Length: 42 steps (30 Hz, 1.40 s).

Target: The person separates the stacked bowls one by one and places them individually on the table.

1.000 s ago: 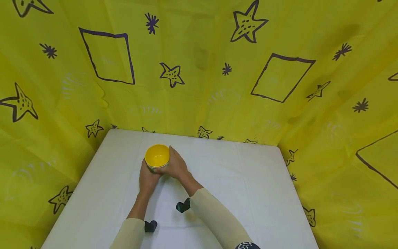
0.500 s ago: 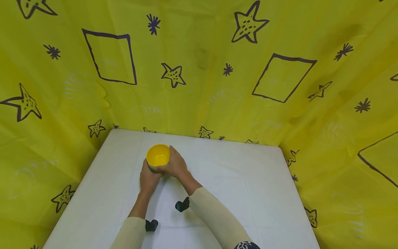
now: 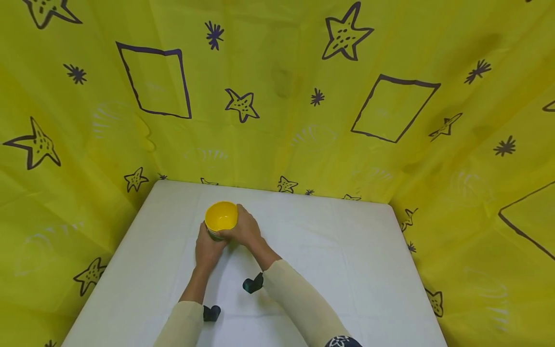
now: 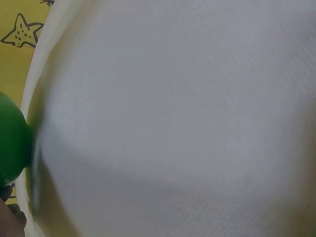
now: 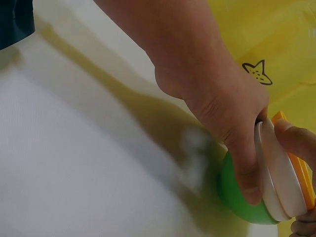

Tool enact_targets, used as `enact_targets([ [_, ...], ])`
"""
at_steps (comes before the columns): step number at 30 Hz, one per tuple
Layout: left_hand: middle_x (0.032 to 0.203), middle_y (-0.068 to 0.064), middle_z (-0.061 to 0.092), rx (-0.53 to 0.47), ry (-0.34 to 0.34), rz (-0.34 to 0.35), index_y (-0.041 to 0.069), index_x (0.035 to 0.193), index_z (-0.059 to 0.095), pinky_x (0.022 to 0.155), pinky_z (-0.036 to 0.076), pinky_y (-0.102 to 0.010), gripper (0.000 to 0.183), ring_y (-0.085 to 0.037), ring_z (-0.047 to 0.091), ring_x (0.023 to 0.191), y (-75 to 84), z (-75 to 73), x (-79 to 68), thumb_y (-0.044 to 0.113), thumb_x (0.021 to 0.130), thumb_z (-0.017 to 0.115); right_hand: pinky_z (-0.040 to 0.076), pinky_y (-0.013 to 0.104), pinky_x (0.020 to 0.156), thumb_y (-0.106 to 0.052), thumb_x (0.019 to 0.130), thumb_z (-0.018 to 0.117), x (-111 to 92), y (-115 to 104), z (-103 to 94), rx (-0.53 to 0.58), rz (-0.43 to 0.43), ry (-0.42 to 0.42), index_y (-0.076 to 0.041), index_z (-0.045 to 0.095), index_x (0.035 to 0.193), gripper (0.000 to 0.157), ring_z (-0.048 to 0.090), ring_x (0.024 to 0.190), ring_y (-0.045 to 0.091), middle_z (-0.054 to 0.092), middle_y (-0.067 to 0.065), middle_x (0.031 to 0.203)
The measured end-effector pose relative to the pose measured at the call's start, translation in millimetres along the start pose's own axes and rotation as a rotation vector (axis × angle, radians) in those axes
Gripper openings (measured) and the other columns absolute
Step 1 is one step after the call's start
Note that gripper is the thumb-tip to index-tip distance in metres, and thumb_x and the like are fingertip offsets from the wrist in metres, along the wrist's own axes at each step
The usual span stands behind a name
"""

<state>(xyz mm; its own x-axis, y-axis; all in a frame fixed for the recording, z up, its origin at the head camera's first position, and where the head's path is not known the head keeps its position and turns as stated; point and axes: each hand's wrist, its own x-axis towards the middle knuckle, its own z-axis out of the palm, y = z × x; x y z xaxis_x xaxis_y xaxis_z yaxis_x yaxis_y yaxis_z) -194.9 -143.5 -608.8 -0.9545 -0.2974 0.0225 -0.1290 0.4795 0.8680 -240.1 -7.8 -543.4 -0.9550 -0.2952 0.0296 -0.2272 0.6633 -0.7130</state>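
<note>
Both hands hold a stack of nested bowls over the back left of the white table (image 3: 312,260). Uppermost in the head view is a yellow bowl (image 3: 221,217), its hollow turned up. Pale rims (image 5: 281,173) and a rounded green bowl (image 5: 237,192) show below it in the right wrist view. My left hand (image 3: 210,248) grips the stack from the lower left, its thumb lying along the green side. On the other side my right hand (image 3: 244,226) grips it, thumb at the front. In the left wrist view the green bowl (image 4: 11,143) appears at the left edge.
A yellow curtain (image 3: 282,140) printed with stars and frames surrounds the table's back and sides. Dark wrist devices (image 3: 253,283) stick out from both sleeves. The arms and bowls throw shadows on the white cover.
The whole head view has shifted slightly. Both hands keep the same grip on the bowls.
</note>
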Motion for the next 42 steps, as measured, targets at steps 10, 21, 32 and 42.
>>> enact_targets([
  [10, 0.145, -0.023, 0.053, 0.006, 0.014, 0.03, -0.002, 0.149, 0.038, 0.118, 0.036, -0.058, 0.083, -0.042, 0.051, 0.135, -3.0, 2.2, 0.1, 0.021, 0.086, 0.088, 0.057, 0.036, 0.087, -0.048, 0.074, 0.093, 0, 1, 0.3, 0.01, 0.027, 0.025, -0.007, 0.054, 0.138, 0.086, 0.065, 0.1, 0.02, 0.067, 0.005, 0.116],
  [21, 0.144, -0.023, 0.052, -0.017, -0.029, 0.026, -0.001, 0.15, 0.035, 0.114, 0.041, -0.058, 0.089, -0.042, 0.053, 0.13, -6.2, -1.3, 4.0, 0.029, 0.085, 0.089, 0.058, 0.037, 0.09, -0.042, 0.076, 0.095, 0, -16, -5.4, 0.05, 0.008, 0.064, -0.007, 0.052, 0.139, 0.084, 0.065, 0.104, 0.022, 0.068, 0.006, 0.119],
  [32, 0.149, -0.025, 0.05, -0.03, -0.021, 0.043, -0.002, 0.152, 0.034, 0.115, 0.039, -0.058, 0.093, -0.043, 0.051, 0.134, -3.6, -5.9, 4.1, 0.031, 0.085, 0.089, 0.059, 0.036, 0.088, -0.041, 0.074, 0.097, 1, -31, -16.8, 0.04, -0.02, 0.133, -0.005, 0.054, 0.138, 0.086, 0.069, 0.104, 0.023, 0.07, 0.007, 0.119],
  [42, 0.147, -0.026, 0.052, -0.026, -0.011, 0.049, -0.003, 0.151, 0.036, 0.112, 0.041, -0.058, 0.093, -0.043, 0.053, 0.132, -2.6, -4.6, 4.4, 0.03, 0.083, 0.091, 0.059, 0.036, 0.088, -0.042, 0.072, 0.098, -3, -36, -34.2, 0.043, -0.012, 0.186, -0.007, 0.054, 0.138, 0.087, 0.07, 0.106, 0.023, 0.071, 0.007, 0.12],
])
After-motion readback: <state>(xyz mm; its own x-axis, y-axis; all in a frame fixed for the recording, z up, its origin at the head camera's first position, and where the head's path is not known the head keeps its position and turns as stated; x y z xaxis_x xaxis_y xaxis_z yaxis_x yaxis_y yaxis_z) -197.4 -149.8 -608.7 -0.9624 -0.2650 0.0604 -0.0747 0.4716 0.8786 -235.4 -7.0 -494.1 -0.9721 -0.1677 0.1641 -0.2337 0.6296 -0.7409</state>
